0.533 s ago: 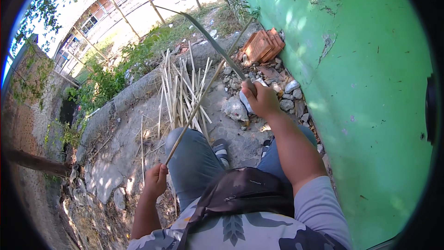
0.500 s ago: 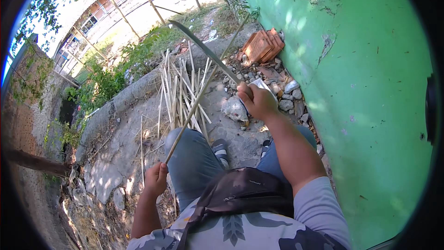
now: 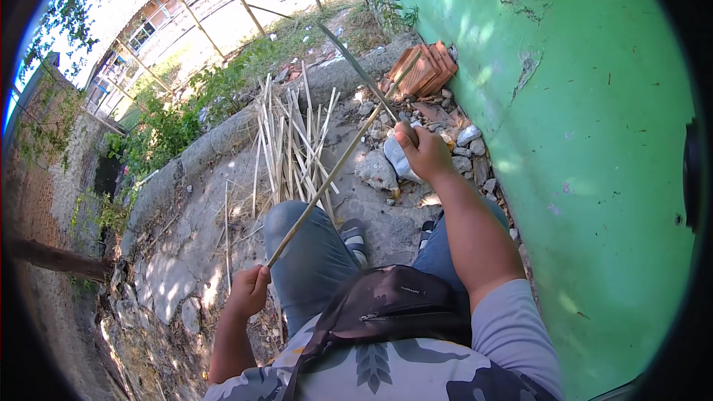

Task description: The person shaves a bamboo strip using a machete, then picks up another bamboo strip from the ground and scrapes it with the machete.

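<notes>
My left hand (image 3: 249,292) is closed around the near end of a long thin bamboo stick (image 3: 327,184), which slants up and away to the right, past my left knee. A machete (image 3: 350,63) is gripped by its handle in my right hand (image 3: 426,153), its blade pointing away and to the left. In view, the blade crosses the stick near its far part; whether they touch I cannot tell. Beyond my left knee lies a loose pile of pale split bamboo strips (image 3: 286,150) on the ground.
A green wall (image 3: 587,171) rises close on my right. Stacked orange roof tiles (image 3: 425,73) and scattered stones (image 3: 376,171) lie along its foot. A low concrete kerb (image 3: 212,141) curves past the strips, with green plants (image 3: 160,134) behind it. A dark log (image 3: 63,261) juts in at left.
The machete has swung to the right, its blade tip shifting the same way. The stick's far end has moved right and a little lower in view. My left hand has barely moved.
</notes>
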{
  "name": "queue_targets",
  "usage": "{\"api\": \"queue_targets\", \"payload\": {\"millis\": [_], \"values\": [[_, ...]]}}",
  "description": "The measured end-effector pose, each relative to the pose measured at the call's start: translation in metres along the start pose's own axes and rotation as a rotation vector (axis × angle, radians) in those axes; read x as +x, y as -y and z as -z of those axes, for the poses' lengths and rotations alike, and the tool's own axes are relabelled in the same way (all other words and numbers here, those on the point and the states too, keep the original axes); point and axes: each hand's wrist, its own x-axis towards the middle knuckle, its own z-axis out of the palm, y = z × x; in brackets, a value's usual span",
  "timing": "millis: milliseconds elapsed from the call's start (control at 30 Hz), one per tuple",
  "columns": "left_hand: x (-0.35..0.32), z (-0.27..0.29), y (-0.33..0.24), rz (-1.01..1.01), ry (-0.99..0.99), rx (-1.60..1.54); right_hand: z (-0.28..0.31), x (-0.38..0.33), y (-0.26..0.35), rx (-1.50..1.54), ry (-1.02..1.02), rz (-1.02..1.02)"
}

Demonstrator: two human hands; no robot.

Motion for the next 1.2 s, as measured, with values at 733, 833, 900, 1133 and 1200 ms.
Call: {"api": "queue_targets", "payload": {"millis": [733, 833, 900, 1133, 1200], "values": [[0.009, -0.003, -0.030, 0.043, 0.048, 0.016, -0.004, -0.015, 0.029, -0.029, 0.037, 0.176], [0.021, -0.011, -0.043, 0.055, 0.003, 0.037, -0.001, -0.018, 0.043, -0.146, 0.164, 0.356], [0.025, -0.014, -0.040, 0.058, -0.030, 0.030, 0.000, -0.018, 0.043, -0.257, 0.226, 0.430], [0.021, -0.018, -0.041, -0.034, -0.134, 0.106, 0.012, -0.004, 0.018, -0.174, 0.034, 0.206], [0.021, -0.017, -0.046, -0.018, -0.126, 0.148, 0.014, -0.004, 0.018, -0.123, -0.010, 0.146]]}}
